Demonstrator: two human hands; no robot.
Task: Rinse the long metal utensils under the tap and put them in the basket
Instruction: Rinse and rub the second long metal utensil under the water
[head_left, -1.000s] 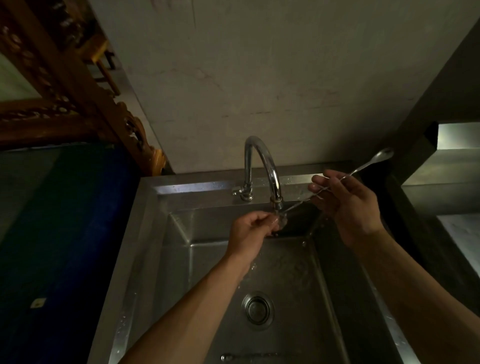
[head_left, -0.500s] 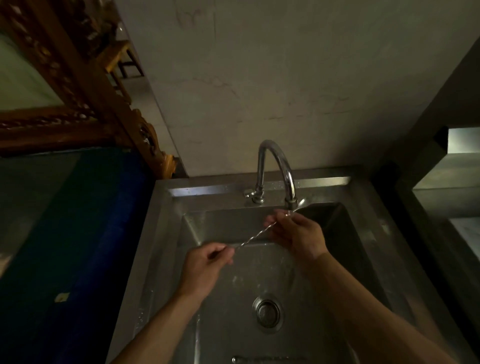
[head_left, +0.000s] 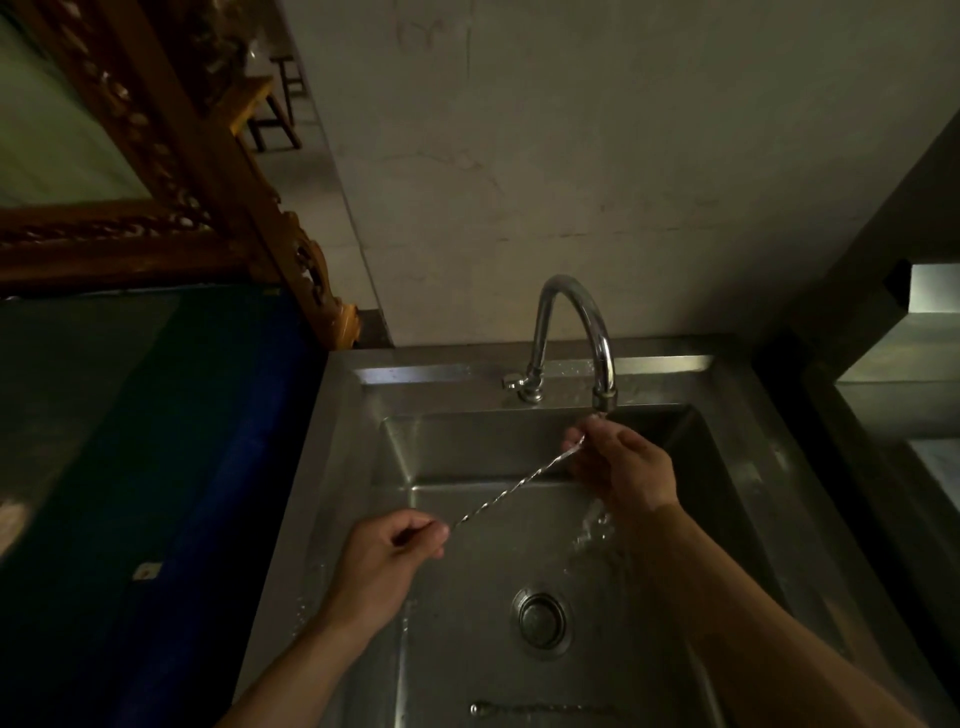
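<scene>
Clearly, most of the view is filled by a steel sink (head_left: 337, 467), set against a pale wall (head_left: 571, 156), with a dark blue surface (head_left: 208, 415) on its left side and a carved wooden frame (head_left: 171, 156) above that. At the back of the sink a curved tap (head_left: 582, 322) is fixed, and water is seen running from it down to the sink floor, near the drain (head_left: 540, 618). Under the spout the right hand (head_left: 623, 473) is held, its fingers closed around the upper end of a long twisted spoon (head_left: 519, 486). The lower end of the same spoon is pinched by the left hand (head_left: 389, 551), so the thin stem is stretched in a slope between the two hands, above the basin. A second long utensil (head_left: 545, 707) is lying on the sink floor at the near edge, not touched by anything. The basket is not seen in the view. The spoon is judged to be light and stiff, but wet metal is slippery, and such a thin stem can turn between the fingers; therefore it should be taken on the twisted middle part, where a better hold is given, or near both ends as now.
</scene>
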